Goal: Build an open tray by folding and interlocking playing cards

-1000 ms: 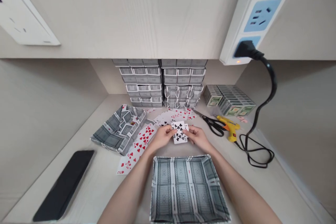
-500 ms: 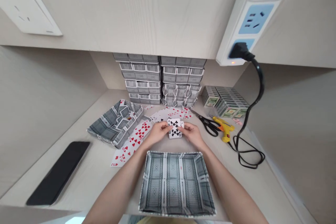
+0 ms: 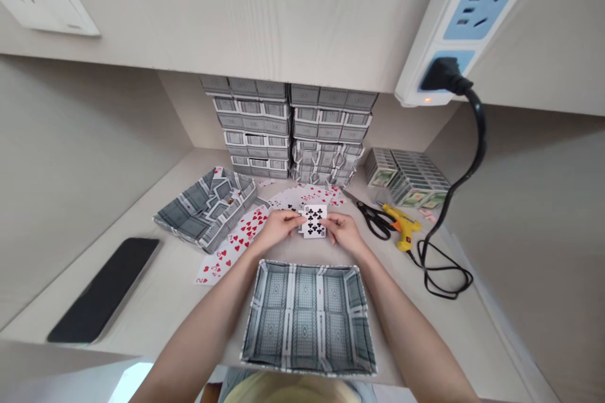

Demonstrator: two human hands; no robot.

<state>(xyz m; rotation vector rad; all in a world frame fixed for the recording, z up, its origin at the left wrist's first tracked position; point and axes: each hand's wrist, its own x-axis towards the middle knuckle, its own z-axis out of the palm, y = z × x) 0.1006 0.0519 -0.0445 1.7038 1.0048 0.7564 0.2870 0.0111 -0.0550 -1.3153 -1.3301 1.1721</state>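
Both hands pinch a few playing cards [image 3: 314, 228], with a ten of clubs facing up on top. My left hand [image 3: 280, 228] grips their left edge, where a second card peeks out; my right hand [image 3: 346, 232] grips the right edge. How many cards lie beneath is hidden. Between my forearms sits an open box [image 3: 309, 327] made of grey-backed playing cards. Fanned heart cards [image 3: 236, 241] lie left of my left hand, and more face-up cards [image 3: 307, 194] spread behind the held ones.
A second card box [image 3: 189, 227] holding loose cards stands left, behind a black phone [image 3: 104, 289]. Stacked card boxes [image 3: 258, 119] line the back. Black scissors [image 3: 375, 219], a yellow glue gun [image 3: 404, 227] with its cord, and packed decks [image 3: 416, 179] are at right.
The top card has slid left, so the card corner that stuck out at the right now shows at the left. The whole view has shifted slightly; both hands stay on the cards.
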